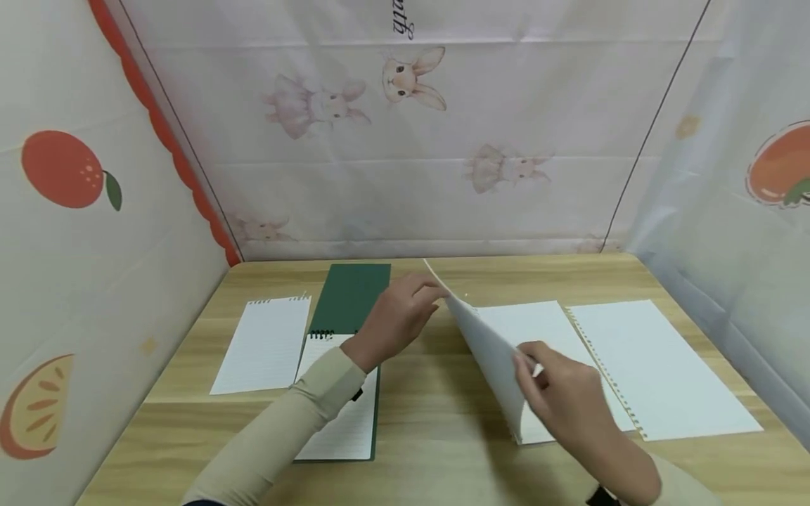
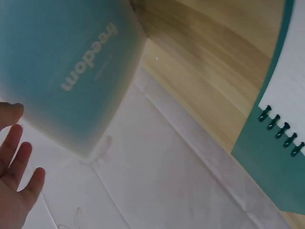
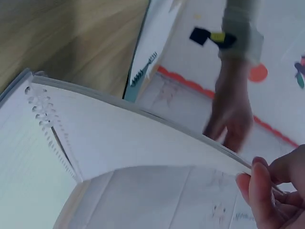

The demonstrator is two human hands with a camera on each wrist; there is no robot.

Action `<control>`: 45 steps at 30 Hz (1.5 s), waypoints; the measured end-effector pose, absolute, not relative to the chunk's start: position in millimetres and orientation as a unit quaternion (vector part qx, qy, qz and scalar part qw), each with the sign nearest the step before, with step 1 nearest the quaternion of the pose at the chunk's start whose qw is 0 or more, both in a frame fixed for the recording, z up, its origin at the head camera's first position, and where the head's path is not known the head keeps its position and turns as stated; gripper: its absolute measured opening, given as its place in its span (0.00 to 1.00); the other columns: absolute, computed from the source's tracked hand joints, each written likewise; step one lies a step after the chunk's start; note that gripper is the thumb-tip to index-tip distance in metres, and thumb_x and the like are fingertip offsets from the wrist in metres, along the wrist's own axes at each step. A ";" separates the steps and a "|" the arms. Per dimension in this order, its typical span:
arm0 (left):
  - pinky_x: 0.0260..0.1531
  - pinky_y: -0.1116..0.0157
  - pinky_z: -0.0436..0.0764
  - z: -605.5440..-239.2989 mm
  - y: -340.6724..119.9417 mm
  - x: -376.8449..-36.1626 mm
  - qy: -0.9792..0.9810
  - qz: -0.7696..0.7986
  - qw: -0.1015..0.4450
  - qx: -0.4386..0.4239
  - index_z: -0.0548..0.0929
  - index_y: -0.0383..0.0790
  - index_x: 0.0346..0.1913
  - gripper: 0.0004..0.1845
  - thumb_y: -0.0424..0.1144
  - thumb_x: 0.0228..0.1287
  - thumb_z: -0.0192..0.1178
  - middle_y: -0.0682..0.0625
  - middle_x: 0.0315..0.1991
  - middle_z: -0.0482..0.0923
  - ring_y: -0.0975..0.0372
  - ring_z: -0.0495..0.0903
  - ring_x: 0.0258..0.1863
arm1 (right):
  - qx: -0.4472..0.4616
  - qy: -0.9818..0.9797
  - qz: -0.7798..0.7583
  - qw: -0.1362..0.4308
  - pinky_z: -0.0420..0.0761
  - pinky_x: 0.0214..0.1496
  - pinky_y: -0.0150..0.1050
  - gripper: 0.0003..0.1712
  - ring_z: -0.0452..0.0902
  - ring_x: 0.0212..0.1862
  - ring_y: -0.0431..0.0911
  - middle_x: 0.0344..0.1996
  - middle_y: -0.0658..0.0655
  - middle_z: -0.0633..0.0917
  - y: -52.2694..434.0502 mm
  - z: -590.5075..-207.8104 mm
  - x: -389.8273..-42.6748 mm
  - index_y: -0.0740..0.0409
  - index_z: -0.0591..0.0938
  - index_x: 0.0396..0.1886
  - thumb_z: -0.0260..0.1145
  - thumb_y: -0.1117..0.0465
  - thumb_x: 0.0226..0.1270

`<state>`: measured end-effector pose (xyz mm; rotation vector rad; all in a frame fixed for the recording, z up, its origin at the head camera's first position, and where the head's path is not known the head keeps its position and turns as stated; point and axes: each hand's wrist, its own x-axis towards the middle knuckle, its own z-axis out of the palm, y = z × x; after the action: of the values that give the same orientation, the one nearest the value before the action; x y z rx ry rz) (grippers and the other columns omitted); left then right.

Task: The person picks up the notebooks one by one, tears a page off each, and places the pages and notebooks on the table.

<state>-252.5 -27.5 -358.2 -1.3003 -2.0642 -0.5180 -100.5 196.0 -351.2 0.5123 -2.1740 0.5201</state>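
1. Paper fills the middle of the head view: a thick sheaf of loose-leaf pages (image 1: 490, 351) stands lifted off the wooden worktop (image 1: 436, 436), its far corner high at centre frame and its near edge resting low at centre right.
2. The right hand (image 1: 566, 400), lower right of centre, pinches the sheaf's free edge with curled fingers. The left hand (image 1: 399, 316), at centre, reaches to the raised top corner with loosely bent fingers; whether it pinches the corner or only touches it cannot be told here.
3. The left wrist view adds what the head view hides: the sheaf's outer face is a translucent blue-green cover (image 2: 66, 67) printed with the word "freedom", filling the upper left. The left hand's fingers (image 2: 19, 171) lie straight and spread at the lower left, just beside the cover's edge, not curled round it.
4. The right wrist view shows the punched holes (image 3: 45, 119) along the sheaf's bound side at the left, the faintly ruled white pages bowed upward, and the right hand's fingertips (image 3: 262, 191) gripping the edge at the lower right.
5. Flat on the worktop lie a green spiral notebook (image 1: 348, 299) at centre left, open with a lined page, a loose lined sheet (image 1: 262, 344) to its left, and a punched white sheet (image 1: 658, 365) at the right, beside the lifted pages.
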 end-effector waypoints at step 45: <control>0.64 0.65 0.66 -429.8 28.5 -176.5 -0.779 0.028 -0.105 -0.618 0.63 0.62 0.71 0.27 0.60 0.71 0.45 0.57 0.74 0.54 0.66 0.56 0.71 | -0.006 -0.992 0.069 -0.101 0.79 0.34 0.60 0.35 0.78 0.40 0.70 0.41 0.74 0.82 330.6 -429.1 -96.3 0.70 0.81 0.49 0.72 0.45 0.51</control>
<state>-176.5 28.5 -429.8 -2.0827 -2.6242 0.0932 -96.3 330.6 -429.1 -0.0197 -3.3357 0.2326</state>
